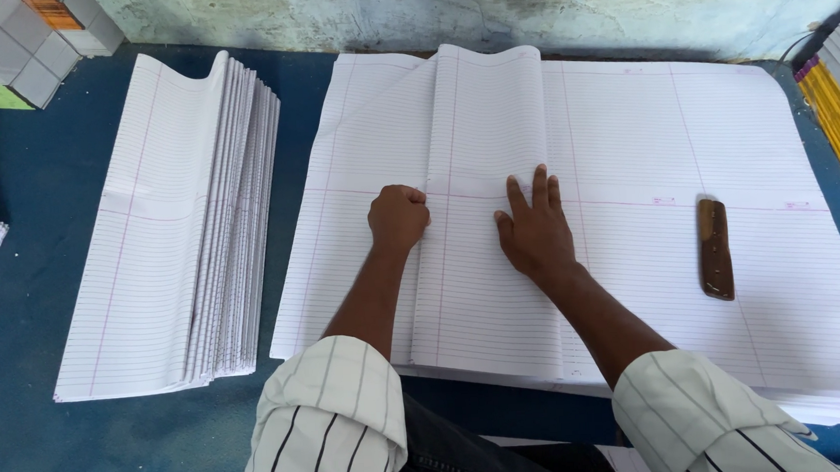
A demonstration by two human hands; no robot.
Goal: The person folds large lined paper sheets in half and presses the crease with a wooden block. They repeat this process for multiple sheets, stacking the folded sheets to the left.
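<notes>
My left hand [397, 217], fist closed, presses the folded ruled sheet [487, 212] on the big paper stack [724, 130], right hand [534, 231] flat beside it, fingers open; wooden block [714, 249], perhaps a creaser, right of it.

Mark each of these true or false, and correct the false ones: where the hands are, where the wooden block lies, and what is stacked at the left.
1. The left hand is a closed fist pressing on the folded ruled sheet. True.
2. The right hand holds the wooden block. False: it lies flat on the folded sheet; the block rests apart on the large ruled sheets.
3. A stack of folded ruled sheets lies at the left on the blue surface. True.
4. The wooden block lies left of both hands. False: it lies to their right.
</notes>
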